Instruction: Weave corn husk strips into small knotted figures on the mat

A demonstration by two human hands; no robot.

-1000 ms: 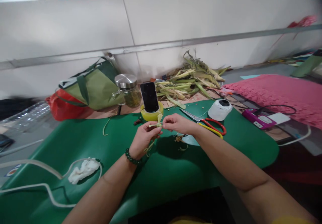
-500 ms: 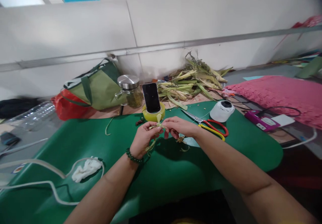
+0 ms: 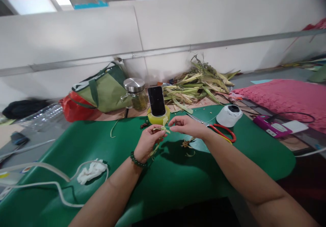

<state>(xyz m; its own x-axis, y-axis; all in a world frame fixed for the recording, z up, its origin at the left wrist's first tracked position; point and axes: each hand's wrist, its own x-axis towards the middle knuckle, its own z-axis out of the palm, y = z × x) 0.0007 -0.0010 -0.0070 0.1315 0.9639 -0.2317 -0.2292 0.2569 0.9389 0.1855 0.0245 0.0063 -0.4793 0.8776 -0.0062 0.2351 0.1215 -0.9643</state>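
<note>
My left hand (image 3: 147, 142), with a dark green bead bracelet (image 3: 138, 160) at its wrist, pinches a small knotted piece of pale corn husk (image 3: 165, 121). Strips of the husk stick up above the fingers and hang below them. Just to its right, my right hand (image 3: 187, 126) has thumb and forefinger together on a thin pale thread (image 3: 167, 127) that runs to the husk piece. Under the right hand, a small brown dried-husk bundle (image 3: 186, 143) lies on the green mat (image 3: 203, 186). Scissors (image 3: 221, 132) with red and yellow handles lie partly behind the right forearm.
A white thread spool (image 3: 229, 116) stands at right, near a purple power strip (image 3: 272, 125). Behind the hands, a phone (image 3: 156, 100) leans on a yellow tape roll (image 3: 159, 119). A glass jar (image 3: 139, 99), green bag (image 3: 109, 91) and husk pile (image 3: 198, 81) line the back. Crumpled tissue (image 3: 91, 172) lies left.
My right hand has drawn away from the left hand to the right, so a short stretch of thread shows between them. The left hand keeps its pinch. The whole view has shifted slightly.
</note>
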